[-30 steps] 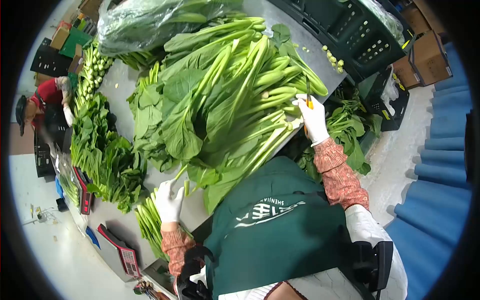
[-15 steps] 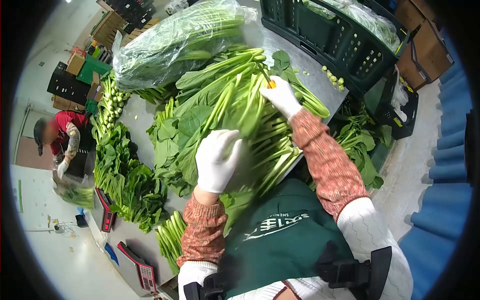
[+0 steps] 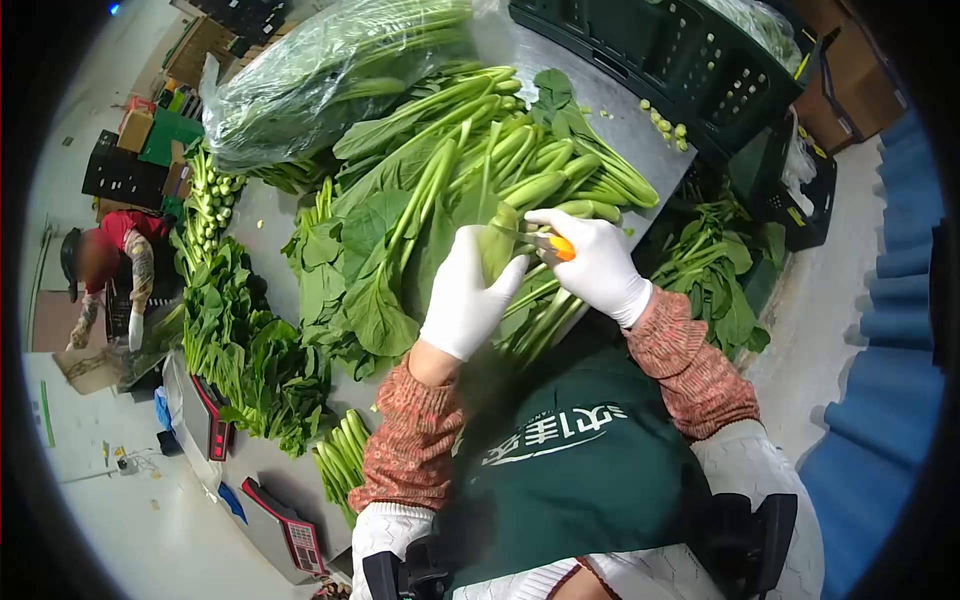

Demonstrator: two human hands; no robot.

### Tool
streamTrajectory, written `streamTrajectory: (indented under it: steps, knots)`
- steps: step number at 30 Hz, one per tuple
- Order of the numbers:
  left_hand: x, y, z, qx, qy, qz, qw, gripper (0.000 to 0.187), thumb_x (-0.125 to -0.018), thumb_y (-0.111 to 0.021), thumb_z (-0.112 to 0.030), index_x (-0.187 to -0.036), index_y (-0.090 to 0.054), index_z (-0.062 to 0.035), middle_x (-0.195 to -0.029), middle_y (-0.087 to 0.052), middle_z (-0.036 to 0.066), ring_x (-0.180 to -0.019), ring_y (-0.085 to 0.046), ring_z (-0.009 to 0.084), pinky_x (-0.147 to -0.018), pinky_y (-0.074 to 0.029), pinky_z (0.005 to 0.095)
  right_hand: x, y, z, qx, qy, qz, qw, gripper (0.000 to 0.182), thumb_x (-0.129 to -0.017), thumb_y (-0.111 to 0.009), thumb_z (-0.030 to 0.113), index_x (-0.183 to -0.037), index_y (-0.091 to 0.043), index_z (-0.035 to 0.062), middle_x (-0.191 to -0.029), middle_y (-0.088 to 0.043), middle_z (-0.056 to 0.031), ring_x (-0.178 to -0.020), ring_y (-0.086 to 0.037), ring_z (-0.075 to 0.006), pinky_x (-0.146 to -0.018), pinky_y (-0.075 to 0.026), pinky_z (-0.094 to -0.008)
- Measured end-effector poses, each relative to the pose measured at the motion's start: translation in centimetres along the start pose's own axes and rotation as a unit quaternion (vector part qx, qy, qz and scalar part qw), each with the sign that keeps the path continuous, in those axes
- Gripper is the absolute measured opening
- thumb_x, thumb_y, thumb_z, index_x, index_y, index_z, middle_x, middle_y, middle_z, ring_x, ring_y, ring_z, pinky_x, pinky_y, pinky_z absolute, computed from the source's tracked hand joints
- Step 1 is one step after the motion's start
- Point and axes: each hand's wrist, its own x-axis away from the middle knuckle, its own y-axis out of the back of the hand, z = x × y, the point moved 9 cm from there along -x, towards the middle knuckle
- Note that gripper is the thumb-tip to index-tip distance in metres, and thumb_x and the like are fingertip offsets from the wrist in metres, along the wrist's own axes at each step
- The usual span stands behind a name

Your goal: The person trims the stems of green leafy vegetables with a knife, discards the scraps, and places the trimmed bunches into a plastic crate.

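Observation:
My left hand (image 3: 466,300), in a white glove, is closed round a bunch of leafy greens (image 3: 497,247) with its stem end upward. In my right hand (image 3: 598,268), also gloved, is a small knife (image 3: 562,247) with an orange handle. Its blade lies against or very close to the stem end of the bunch; exact contact I cannot make out. Beneath and beyond both hands spreads a heap of leafy greens (image 3: 375,250), pale stalks toward the right. My forearms partly cover the near side.
A plastic-wrapped bundle of greens (image 3: 330,85) lies at the back. A dark green crate (image 3: 650,70) stands at the back right beside cut stem ends (image 3: 665,125). More greens (image 3: 250,350) line the left, near two scales (image 3: 290,525). Another person (image 3: 125,260) works at far left.
My left hand has closed on a bunch and moved slightly right and up. My right hand has come down and nearer with the knife, so the hands are now close together.

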Motion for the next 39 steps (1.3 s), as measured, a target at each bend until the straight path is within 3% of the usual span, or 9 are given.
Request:
streamTrajectory:
  steps: [8,10,14,18,21,26,28,34,39]
  knots:
    - [2.1,0.7,0.1,-0.014,-0.032,0.047,0.998,0.035,-0.086,-0.071,-0.018,-0.109,-0.052,0.0004,-0.088,-0.063,0.018,-0.076,-0.062,0.0311,-0.072,-0.049,0.0349,1.3,-4.6,-6.6,0.078,-0.142,0.057,0.985,0.032,-0.084,-0.063,0.009,-0.116,-0.063,0.0099,-0.085,-0.067,-0.022,-0.08,-0.065,-0.0399,-0.065,-0.052,-0.04]
    - [2.2,2.1,-0.8,-0.017,-0.067,0.047,0.997,0.036,-0.085,-0.072,-0.02,-0.109,-0.054,-0.0008,-0.095,-0.064,0.019,-0.086,-0.063,0.0324,-0.075,-0.05,0.0361,2.2,-5.1,-9.8,-0.083,-0.195,0.059,0.976,0.025,-0.092,-0.06,0.012,-0.114,-0.063,0.0018,-0.074,-0.066,-0.0113,-0.062,-0.065,-0.0193,-0.059,-0.051,-0.0306]
    - [2.3,2.9,0.8,0.095,0.009,0.073,0.993,0.036,-0.084,-0.074,-0.015,-0.113,-0.058,-0.0006,-0.097,-0.063,0.006,-0.085,-0.058,0.013,-0.077,-0.048,0.0271,1.0,-3.1,-3.9,-0.295,-0.164,0.082,0.938,0.026,-0.093,-0.059,0.012,-0.117,-0.064,0.0026,-0.072,-0.064,-0.0021,-0.06,-0.059,-0.0071,-0.059,-0.049,-0.0234]
    - [3.1,1.0,0.7,0.33,0.118,0.19,0.917,0.052,-0.083,-0.074,-0.013,-0.128,-0.052,-0.0003,-0.104,-0.061,0.005,-0.089,-0.058,0.0109,-0.08,-0.049,0.0264,0.4,-1.8,3.7,-0.511,-0.113,0.24,0.818,0.039,-0.093,-0.064,0.016,-0.131,-0.058,0.0082,-0.077,-0.055,0.005,-0.067,-0.052,-0.0045,-0.062,-0.045,-0.0202]
    - [3.7,0.3,0.8,0.456,0.142,0.269,0.837,0.05,-0.084,-0.073,-0.011,-0.126,-0.049,0.0005,-0.117,-0.058,0.007,-0.096,-0.056,0.0117,-0.086,-0.048,0.0278,0.6,-2.6,4.5,-0.447,-0.085,0.3,0.839,0.039,-0.091,-0.068,0.021,-0.127,-0.061,0.009,-0.081,-0.06,0.0045,-0.066,-0.049,-0.0033,-0.06,-0.043,-0.0193]
    - [4.7,0.2,1.6,0.124,0.067,0.306,0.941,0.059,-0.078,-0.077,-0.02,-0.126,-0.049,-0.0011,-0.12,-0.056,0.009,-0.111,-0.051,0.0156,-0.098,-0.04,0.0324,0.9,-3.9,4.4,-0.36,-0.047,0.33,0.871,0.038,-0.082,-0.076,0.024,-0.115,-0.067,0.0068,-0.087,-0.064,0.0017,-0.074,-0.051,-0.0043,-0.068,-0.045,-0.0222]
    - [4.9,0.0,2.2,0.256,0.012,0.243,0.936,0.061,-0.077,-0.075,-0.02,-0.129,-0.048,-0.0026,-0.118,-0.057,0.01,-0.109,-0.052,0.0164,-0.097,-0.041,0.0326,1.6,-5.0,4.3,-0.321,-0.07,0.359,0.874,0.037,-0.083,-0.075,0.021,-0.115,-0.066,0.0049,-0.087,-0.064,0.0012,-0.075,-0.051,-0.0061,-0.07,-0.045,-0.0232]
    - [5.8,0.2,2.2,0.156,0.083,0.351,0.92,0.063,-0.077,-0.073,-0.023,-0.131,-0.047,-0.0024,-0.116,-0.059,0.014,-0.107,-0.057,0.0189,-0.093,-0.045,0.0335,1.0,-5.0,5.5,-0.305,0.024,0.328,0.894,0.03,-0.078,-0.076,0.012,-0.106,-0.069,0.0078,-0.062,-0.054,0.0033,-0.058,-0.047,-0.0028,-0.056,-0.04,-0.0205]
    - [4.7,1.3,2.7,0.044,-0.007,0.213,0.976,0.045,-0.077,-0.068,-0.019,-0.119,-0.062,-0.0045,-0.082,-0.066,0.021,-0.07,-0.067,0.032,-0.071,-0.054,0.0355,0.9,-4.9,4.0,-0.311,0.009,0.273,0.91,0.015,-0.079,-0.074,0.011,-0.089,-0.066,0.0034,-0.07,-0.059,0.0022,-0.064,-0.05,-0.004,-0.062,-0.043,-0.0211]
